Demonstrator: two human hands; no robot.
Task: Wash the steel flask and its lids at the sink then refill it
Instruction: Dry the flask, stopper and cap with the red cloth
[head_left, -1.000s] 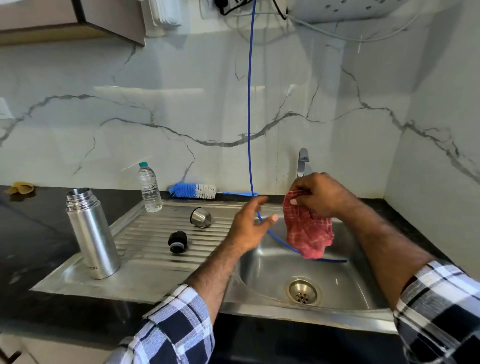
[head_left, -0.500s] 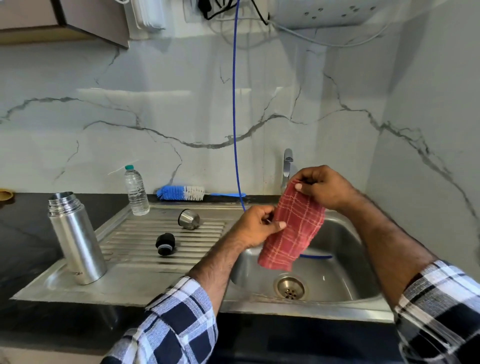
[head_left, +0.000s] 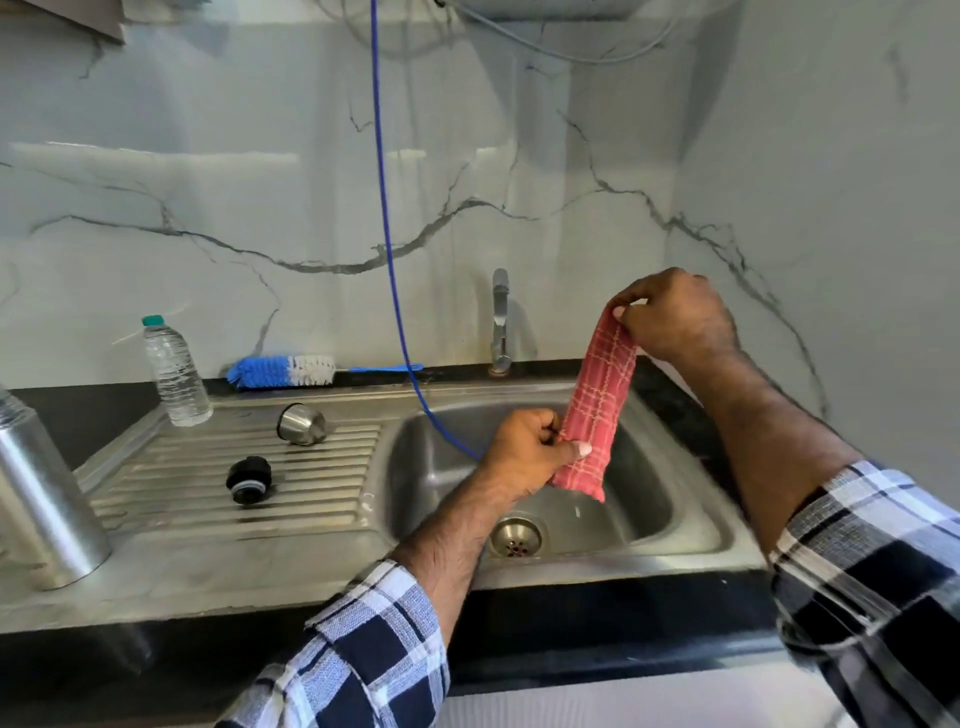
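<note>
A red checked cloth (head_left: 597, 405) is stretched over the sink basin (head_left: 649, 499). My right hand (head_left: 675, 317) pinches its top end and my left hand (head_left: 530, 452) grips its lower part. The steel flask (head_left: 41, 499) stands open at the far left of the drainboard, partly cut off by the frame edge. Its steel cup lid (head_left: 301, 423) lies on its side on the ribbed drainboard (head_left: 171, 483). The black inner stopper (head_left: 249, 479) lies nearer to me on the ribs.
A small plastic water bottle (head_left: 174, 374) stands at the drainboard's back corner. A blue and white bottle brush (head_left: 283, 371) lies along the wall. A thin blue hose (head_left: 387, 234) hangs from above into the basin. The tap (head_left: 500, 322) rises behind the sink, with the drain (head_left: 515, 538) below.
My left hand has taken hold of the cloth's lower part. My right hand has lifted its end up and to the right, pulling the cloth out long.
</note>
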